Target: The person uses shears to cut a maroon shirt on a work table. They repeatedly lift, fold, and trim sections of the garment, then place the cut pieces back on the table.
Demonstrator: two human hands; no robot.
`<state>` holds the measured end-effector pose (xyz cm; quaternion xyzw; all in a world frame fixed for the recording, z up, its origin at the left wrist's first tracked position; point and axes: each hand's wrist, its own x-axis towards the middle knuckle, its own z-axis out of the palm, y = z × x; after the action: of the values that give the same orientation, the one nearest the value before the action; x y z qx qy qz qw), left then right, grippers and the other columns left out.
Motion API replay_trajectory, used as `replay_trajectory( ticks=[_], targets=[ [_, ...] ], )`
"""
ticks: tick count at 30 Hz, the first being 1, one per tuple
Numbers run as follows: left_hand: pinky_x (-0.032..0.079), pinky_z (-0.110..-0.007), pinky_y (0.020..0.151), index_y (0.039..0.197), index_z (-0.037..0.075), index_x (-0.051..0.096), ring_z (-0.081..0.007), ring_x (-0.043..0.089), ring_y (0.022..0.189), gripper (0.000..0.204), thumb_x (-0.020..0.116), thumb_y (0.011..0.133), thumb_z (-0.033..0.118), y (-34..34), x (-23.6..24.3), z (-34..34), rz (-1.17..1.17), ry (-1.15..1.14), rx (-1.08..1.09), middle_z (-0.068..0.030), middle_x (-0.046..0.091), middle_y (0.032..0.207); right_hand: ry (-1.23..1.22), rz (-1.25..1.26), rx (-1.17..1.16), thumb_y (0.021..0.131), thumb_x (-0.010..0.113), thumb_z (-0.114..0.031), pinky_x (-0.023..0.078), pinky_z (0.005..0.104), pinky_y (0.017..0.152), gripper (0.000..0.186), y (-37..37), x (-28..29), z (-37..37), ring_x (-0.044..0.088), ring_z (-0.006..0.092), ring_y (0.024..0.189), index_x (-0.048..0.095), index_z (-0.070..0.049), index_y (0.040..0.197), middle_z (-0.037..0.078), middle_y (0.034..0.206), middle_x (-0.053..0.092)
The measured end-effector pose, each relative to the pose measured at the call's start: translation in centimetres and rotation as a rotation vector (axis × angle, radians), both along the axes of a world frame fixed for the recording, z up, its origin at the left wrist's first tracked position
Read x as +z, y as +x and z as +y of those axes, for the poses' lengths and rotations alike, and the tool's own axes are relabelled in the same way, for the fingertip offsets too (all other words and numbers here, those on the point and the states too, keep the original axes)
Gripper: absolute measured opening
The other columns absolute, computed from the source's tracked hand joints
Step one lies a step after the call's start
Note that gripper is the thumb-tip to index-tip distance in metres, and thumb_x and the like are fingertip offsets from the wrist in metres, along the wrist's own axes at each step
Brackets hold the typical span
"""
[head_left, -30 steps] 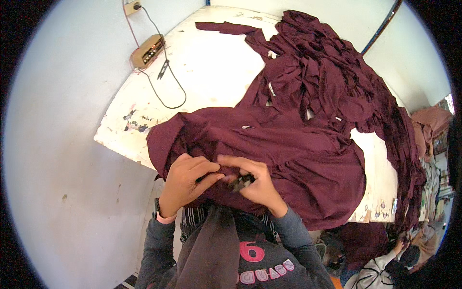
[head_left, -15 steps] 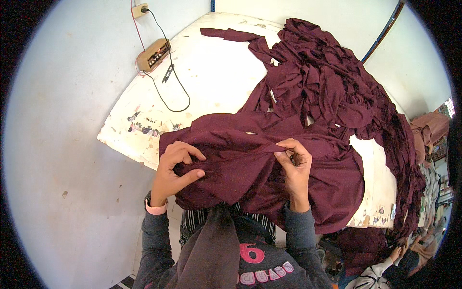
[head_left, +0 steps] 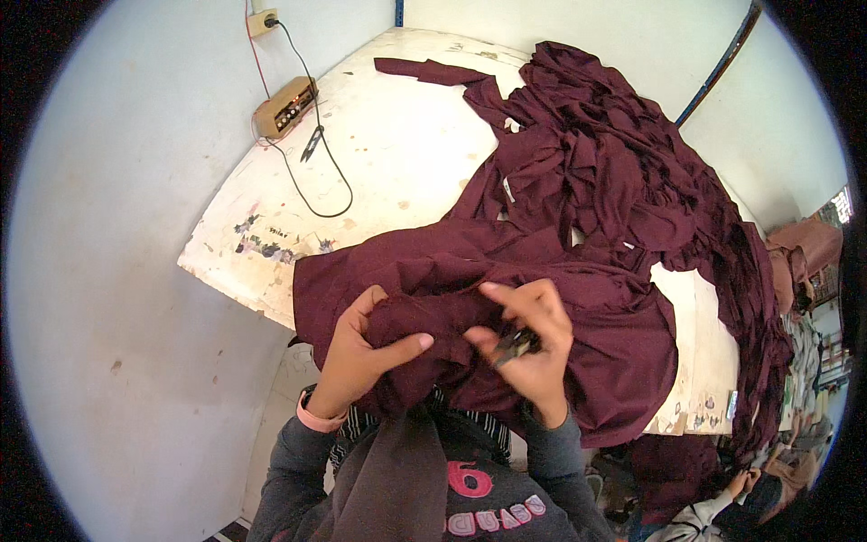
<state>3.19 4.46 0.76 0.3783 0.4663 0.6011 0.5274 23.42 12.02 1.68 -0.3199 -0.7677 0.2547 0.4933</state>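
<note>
Maroon cloth point(head_left: 614, 352) lies folded and rumpled over the near edge of the white table point(head_left: 208, 253). My left hand point(head_left: 366, 352) grips a bunched fold of it, thumb toward the right. My right hand point(head_left: 533, 352), blurred, is just right of that fold, holding small dark metal snips point(head_left: 515, 345) in the palm, with index finger and thumb raised and apart over the cloth. The far side of my left fingers is partly hidden by fabric.
A large pile of maroon garments point(head_left: 596, 135) runs down the table's right. A tan box point(head_left: 284, 108) with cords and black clippers point(head_left: 313, 144) sits by the left wall. A co-worker's hand point(head_left: 741, 481) and other cloth are at lower right.
Half a second ago my right hand pinched the cloth farther back; now it has let go and shows the snips. My left hand has shifted rightward and down, bunching the cloth.
</note>
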Motion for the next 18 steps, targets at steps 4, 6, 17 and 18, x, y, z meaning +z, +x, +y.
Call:
replay_trajectory(
  ticks=[4, 6, 17, 18],
  targets=[
    [0.053, -0.027, 0.089, 0.112, 0.005, 0.058, -0.0088, 0.064, 0.099, 0.036, 0.080, 0.084, 0.000, 0.5, -1.4, -0.3, 0.174, 0.096, -0.080, -0.0016, 0.068, 0.106, 0.082, -0.072, 0.066, 0.072, 0.085, -0.008, 0.045, 0.0301, 0.059, 0.026, -1.4, -0.8, 0.1, 0.060, 0.0174, 0.066, 0.079, -0.009, 0.097, 0.003, 0.080, 0.063],
    [0.054, -0.027, 0.090, 0.114, 0.005, 0.058, -0.0098, 0.064, 0.100, 0.037, 0.080, 0.084, 0.000, 1.0, -0.8, -0.1, 0.076, 0.047, -0.069, -0.0026, 0.068, 0.108, -0.109, 0.108, 0.107, 0.076, 0.083, -0.007, 0.046, 0.0285, 0.063, 0.018, -1.7, -0.9, 0.4, 0.060, 0.0157, 0.069, 0.078, -0.009, 0.094, 0.004, 0.084, 0.066],
    [0.053, -0.029, 0.093, 0.122, 0.003, 0.058, -0.0117, 0.066, 0.102, 0.043, 0.079, 0.084, 0.001, 0.8, 0.2, -0.3, -0.086, -0.010, 0.024, -0.0049, 0.069, 0.112, -0.332, -0.074, 0.079, 0.088, 0.077, -0.010, 0.047, 0.0242, 0.081, 0.027, 2.1, -0.1, 0.3, 0.061, 0.0094, 0.089, 0.066, 0.000, 0.110, 0.003, 0.094, 0.069],
    [0.053, -0.028, 0.093, 0.121, 0.003, 0.058, -0.0114, 0.066, 0.102, 0.043, 0.079, 0.084, 0.000, 0.8, 0.2, -0.4, -0.059, 0.000, 0.027, -0.0047, 0.069, 0.112, -0.340, -0.092, 0.097, 0.088, 0.077, -0.010, 0.047, 0.0241, 0.081, 0.026, 2.3, 0.0, 0.2, 0.061, 0.0093, 0.089, 0.067, 0.001, 0.109, 0.003, 0.093, 0.069]
  ],
)
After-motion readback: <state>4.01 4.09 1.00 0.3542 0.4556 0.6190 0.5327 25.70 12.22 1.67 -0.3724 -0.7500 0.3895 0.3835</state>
